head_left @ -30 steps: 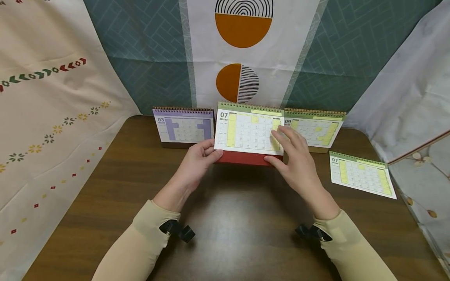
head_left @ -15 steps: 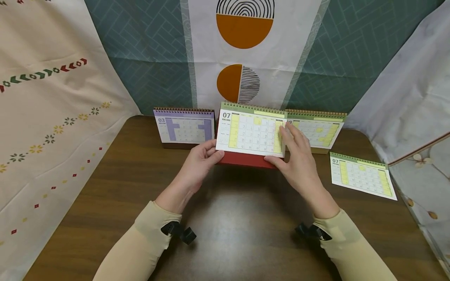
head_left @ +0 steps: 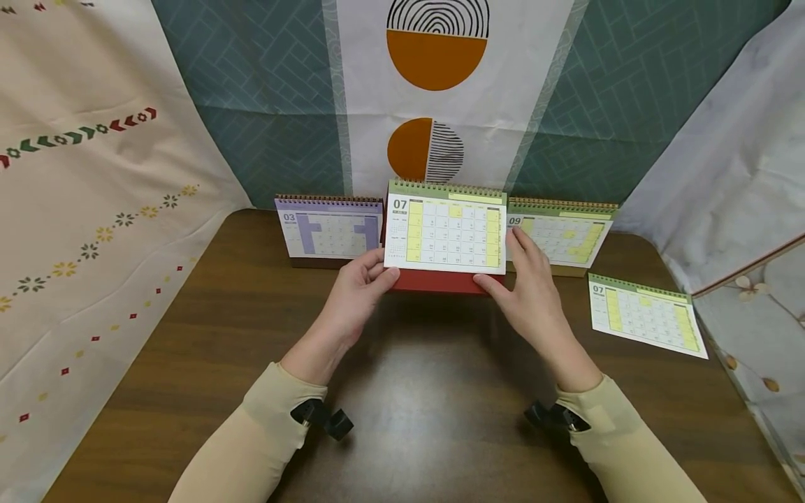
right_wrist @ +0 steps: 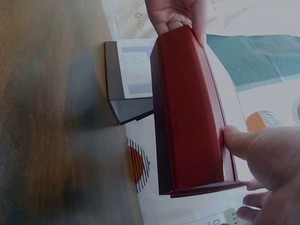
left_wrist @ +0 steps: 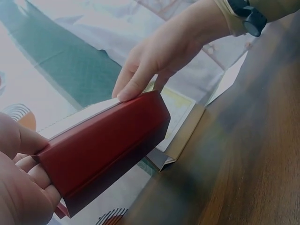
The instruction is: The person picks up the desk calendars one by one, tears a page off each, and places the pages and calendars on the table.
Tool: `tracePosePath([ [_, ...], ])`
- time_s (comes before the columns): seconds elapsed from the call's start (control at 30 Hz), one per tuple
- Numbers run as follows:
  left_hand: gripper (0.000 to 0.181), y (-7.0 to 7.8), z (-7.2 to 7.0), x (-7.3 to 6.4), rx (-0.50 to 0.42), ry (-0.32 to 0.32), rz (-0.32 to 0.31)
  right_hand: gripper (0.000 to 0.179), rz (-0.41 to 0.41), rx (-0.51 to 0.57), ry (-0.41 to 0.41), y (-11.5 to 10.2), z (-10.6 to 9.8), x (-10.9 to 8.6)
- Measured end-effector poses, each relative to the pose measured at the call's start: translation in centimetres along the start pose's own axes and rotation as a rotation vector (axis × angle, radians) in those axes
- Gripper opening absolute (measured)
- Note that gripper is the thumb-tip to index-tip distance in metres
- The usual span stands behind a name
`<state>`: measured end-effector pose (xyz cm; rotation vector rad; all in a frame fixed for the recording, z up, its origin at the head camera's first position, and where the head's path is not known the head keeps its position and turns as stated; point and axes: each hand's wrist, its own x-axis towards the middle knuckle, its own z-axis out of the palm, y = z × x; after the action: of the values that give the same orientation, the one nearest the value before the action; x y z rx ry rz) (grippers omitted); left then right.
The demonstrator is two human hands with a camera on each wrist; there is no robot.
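Observation:
A desk calendar (head_left: 449, 234) with a green-topped page marked 07 and a red base (head_left: 434, 281) is held up between both hands, its page facing me. My left hand (head_left: 355, 290) grips the lower left corner, thumb in front and fingers behind, as the left wrist view shows. My right hand (head_left: 534, 300) holds the lower right corner, its thumb on the red base and its other fingers along the right edge. In the right wrist view the red base (right_wrist: 190, 108) hangs above the table, with the right thumb (right_wrist: 239, 140) pressed on its front.
A purple calendar (head_left: 333, 230) marked 03 stands behind to the left, and a green calendar (head_left: 560, 234) marked 09 stands behind to the right. A loose 07 page (head_left: 648, 318) lies at the table's right edge. Patterned cloths (head_left: 270, 105) hang around the brown table (head_left: 402, 405).
My right fingers have slid off the front of the page to the calendar's right edge. The page, briefly shifted right and tilted, now lies straighter over the base. My left hand keeps its grip.

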<state>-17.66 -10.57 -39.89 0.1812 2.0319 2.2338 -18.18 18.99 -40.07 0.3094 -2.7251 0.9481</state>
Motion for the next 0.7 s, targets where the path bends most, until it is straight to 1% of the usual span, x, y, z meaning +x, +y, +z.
tracePosePath([
  [0.13, 0.039, -0.02, -0.01, 0.06, 0.004, 0.005, -0.002, 0.099, 0.004, 0.014, -0.024, -0.20, 0.21, 0.05],
  [0.2, 0.039, 0.00, -0.02, 0.08, 0.006, 0.003, -0.001, 0.098, 0.016, 0.045, -0.033, -0.28, 0.14, 0.10],
  [0.37, 0.039, 0.02, 0.00, 0.09, 0.013, 0.001, -0.003, 0.092, 0.038, 0.211, -0.061, -0.31, -0.24, 0.14],
  [0.47, 0.038, -0.04, -0.03, 0.12, 0.015, 0.005, -0.006, 0.092, 0.041, 0.271, -0.068, -0.30, -0.30, 0.13],
  [0.6, 0.037, -0.14, 0.03, 0.11, 0.011, 0.005, -0.003, 0.094, 0.046, 0.245, -0.052, -0.36, -0.22, 0.00],
  [0.7, 0.038, -0.24, 0.07, 0.12, 0.008, 0.001, 0.005, 0.091, 0.047, 0.225, -0.045, -0.41, -0.17, -0.13],
])
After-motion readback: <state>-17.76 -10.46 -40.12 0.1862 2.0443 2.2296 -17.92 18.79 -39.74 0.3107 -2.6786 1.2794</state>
